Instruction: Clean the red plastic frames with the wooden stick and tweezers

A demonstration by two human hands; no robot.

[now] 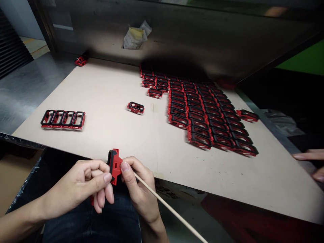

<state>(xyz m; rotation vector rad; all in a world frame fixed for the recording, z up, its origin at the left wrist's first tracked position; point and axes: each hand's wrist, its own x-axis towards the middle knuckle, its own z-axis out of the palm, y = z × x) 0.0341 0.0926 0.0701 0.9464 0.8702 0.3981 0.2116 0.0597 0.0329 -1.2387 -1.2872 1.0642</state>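
Observation:
My left hand (88, 184) and my right hand (138, 187) together pinch one red and black frame part (115, 165) just in front of the board's near edge, above my lap. A thin pale wooden stick (172, 211) also runs through my right hand, slanting down to the lower right. Both hands have their fingers closed on the part.
A beige board (106, 91) carries a big grid of several red and black frames (202, 114), a short row of frames (63, 118) at left, and a lone frame (136, 107) mid-board. Another person's fingers (310, 162) reach in at the right edge. A crumpled bag (136, 35) lies behind.

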